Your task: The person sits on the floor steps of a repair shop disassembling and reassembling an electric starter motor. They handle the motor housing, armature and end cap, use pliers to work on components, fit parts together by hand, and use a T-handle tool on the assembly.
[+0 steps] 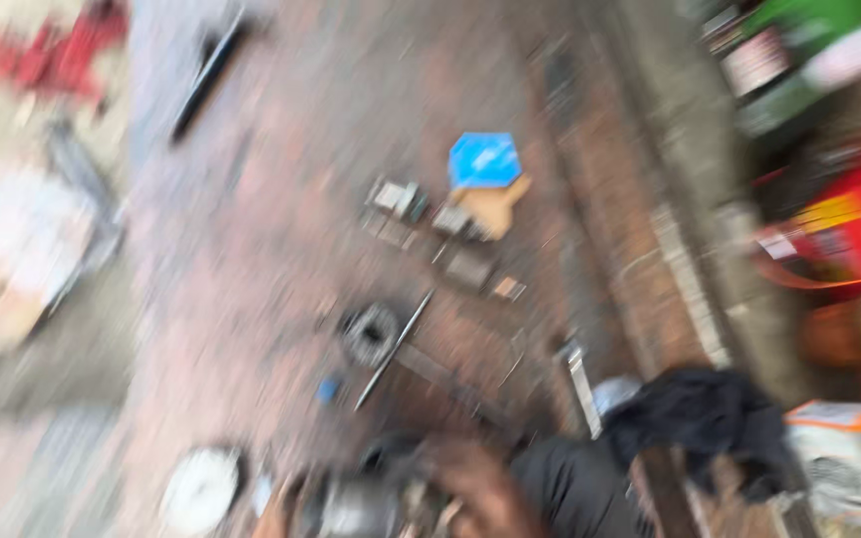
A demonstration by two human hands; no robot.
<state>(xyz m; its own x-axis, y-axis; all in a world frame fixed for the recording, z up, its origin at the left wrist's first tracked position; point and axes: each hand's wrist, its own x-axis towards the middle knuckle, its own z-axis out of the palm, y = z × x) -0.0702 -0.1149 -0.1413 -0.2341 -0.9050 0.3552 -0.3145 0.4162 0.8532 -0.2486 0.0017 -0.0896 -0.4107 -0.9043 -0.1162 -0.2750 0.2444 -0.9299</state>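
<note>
Frame heavily motion-blurred. Floor: reddish-brown brick paving (281,219), worn. Grey concrete kerb (690,179) runs diagonally at right. Paler grey ground (42,379) at left. Daylight, flat, no strong shadows.

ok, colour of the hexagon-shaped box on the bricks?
Blue box; the head view shows it, though blurred.

My view blurred. Reddish brick floor (281,199) carries everything. Blue hexagonal piece (484,159) near middle, tan cardboard scrap (495,207) touching its near edge. Small grey metal blocks (398,199) just beside. Toothed metal ring (369,334) nearer me, thin metal rod (394,351) slanting beside it. White round disc (201,488) at near edge. Dark cloth (710,418) at right. Long dark bar (209,75) at far left.
</note>
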